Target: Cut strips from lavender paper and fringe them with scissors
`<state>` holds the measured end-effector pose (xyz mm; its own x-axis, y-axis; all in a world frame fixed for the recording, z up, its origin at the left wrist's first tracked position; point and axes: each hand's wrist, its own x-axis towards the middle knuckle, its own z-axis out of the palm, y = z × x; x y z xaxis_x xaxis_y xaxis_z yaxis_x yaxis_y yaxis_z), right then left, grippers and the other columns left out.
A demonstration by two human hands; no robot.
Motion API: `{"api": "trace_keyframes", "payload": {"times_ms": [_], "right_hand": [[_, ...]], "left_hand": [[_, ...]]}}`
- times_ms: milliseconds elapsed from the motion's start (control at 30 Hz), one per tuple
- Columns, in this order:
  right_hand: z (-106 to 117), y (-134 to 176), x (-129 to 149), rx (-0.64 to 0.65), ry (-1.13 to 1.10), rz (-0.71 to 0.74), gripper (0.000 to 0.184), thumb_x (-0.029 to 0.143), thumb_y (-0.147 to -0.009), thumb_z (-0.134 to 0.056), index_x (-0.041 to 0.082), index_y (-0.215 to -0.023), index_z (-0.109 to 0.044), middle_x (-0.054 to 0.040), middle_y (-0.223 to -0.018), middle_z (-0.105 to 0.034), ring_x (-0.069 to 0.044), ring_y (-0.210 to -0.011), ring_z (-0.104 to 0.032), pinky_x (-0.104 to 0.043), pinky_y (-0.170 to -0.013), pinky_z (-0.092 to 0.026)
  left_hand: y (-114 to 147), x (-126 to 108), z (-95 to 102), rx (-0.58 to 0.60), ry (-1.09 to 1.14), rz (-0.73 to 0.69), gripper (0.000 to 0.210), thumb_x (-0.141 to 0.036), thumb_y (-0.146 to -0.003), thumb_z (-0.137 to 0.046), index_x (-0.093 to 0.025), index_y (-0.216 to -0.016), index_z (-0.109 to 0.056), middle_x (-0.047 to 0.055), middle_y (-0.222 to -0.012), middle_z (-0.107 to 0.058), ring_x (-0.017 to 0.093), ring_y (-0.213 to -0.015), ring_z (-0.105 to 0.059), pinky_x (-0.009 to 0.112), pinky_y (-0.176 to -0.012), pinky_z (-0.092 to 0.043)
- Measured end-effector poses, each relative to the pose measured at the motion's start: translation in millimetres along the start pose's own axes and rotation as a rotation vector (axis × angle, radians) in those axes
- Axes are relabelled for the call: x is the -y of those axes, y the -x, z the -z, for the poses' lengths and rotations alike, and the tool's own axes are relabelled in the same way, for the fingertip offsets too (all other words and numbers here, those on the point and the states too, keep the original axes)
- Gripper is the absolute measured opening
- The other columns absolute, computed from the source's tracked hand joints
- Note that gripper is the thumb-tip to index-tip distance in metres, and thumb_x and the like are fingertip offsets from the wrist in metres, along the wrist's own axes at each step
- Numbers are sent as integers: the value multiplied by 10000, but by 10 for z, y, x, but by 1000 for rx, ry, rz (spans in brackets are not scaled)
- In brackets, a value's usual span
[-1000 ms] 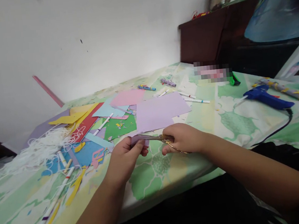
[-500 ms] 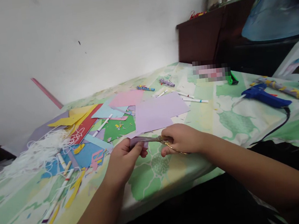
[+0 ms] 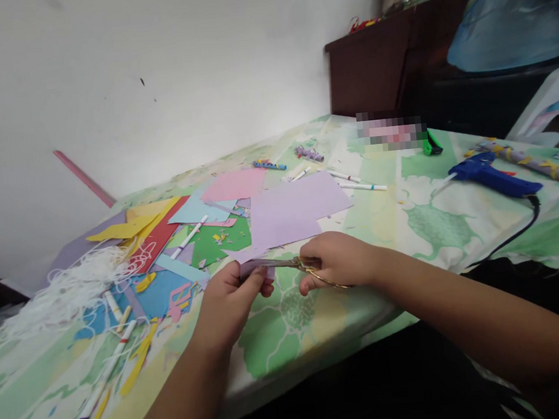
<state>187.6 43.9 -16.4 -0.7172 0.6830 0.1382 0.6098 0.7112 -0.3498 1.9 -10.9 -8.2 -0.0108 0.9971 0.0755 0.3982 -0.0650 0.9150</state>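
Near the table's front edge, my left hand pinches a small piece of purple paper between thumb and fingers. My right hand is wrapped round the gold handles of a pair of scissors. Their blades point left and lie against the purple paper by my left thumb; whether the blades are parted is hard to see. Just beyond both hands lies a larger sheet of light purple paper with a corner cut out.
Left of my hands are coloured papers, a tangle of white string, markers and yellow scraps. A blue glue gun with a black cord lies at right, near a decorated purple roll. Small rolls lie at the back.
The view has shifted slightly. Both hands, the scissors and the purple paper keep nearly the same positions relative to each other.
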Motion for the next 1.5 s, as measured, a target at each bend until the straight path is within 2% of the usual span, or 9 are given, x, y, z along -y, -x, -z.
{"api": "trace_keyframes", "payload": {"times_ms": [333,533,1100,1367,1500], "right_hand": [[-2,-12,-1,-35,-4,-30,492,656,-557,-443,165,-539,-474,25,-480,-439,-73,-457,-313,-196,-432,-183],[0,-15,-6,-32,-26,-25,471,631,-557,-473,161,-526,-464,30,-477,-431,-71,-462,-332,-191,-432,-188],[-8,-16,-23,-39,-52,-11,477,630,-550,-480,157,-507,-445,45,-454,-382,-63,-455,-295,-187,-431,-188],[-8,-14,-26,-26,-59,49,480,631,-564,-466,153,-522,-448,48,-475,-367,-62,-468,-300,-190,-448,-199],[-16,-24,-30,-9,-81,48,465,615,-561,-485,154,-514,-447,48,-477,-362,-66,-477,-307,-191,-450,-203]], "left_hand": [[22,0,12,-39,-6,-6,140,-274,-701,-505,-165,-627,-555,-27,-529,-564,103,-547,-517,241,-568,-390],[19,23,5,-46,88,-12,171,-282,-732,-464,-165,-656,-564,-23,-546,-565,102,-539,-529,240,-565,-412],[28,-11,-9,5,167,1,167,-255,-727,-453,-165,-624,-548,-25,-532,-558,101,-514,-529,231,-548,-411],[34,-13,-34,99,137,22,173,-233,-719,-458,-160,-599,-559,-25,-504,-565,98,-501,-533,228,-536,-411],[38,-19,-37,111,157,26,166,-228,-713,-464,-153,-602,-562,-18,-500,-565,104,-492,-534,234,-519,-417]]}}
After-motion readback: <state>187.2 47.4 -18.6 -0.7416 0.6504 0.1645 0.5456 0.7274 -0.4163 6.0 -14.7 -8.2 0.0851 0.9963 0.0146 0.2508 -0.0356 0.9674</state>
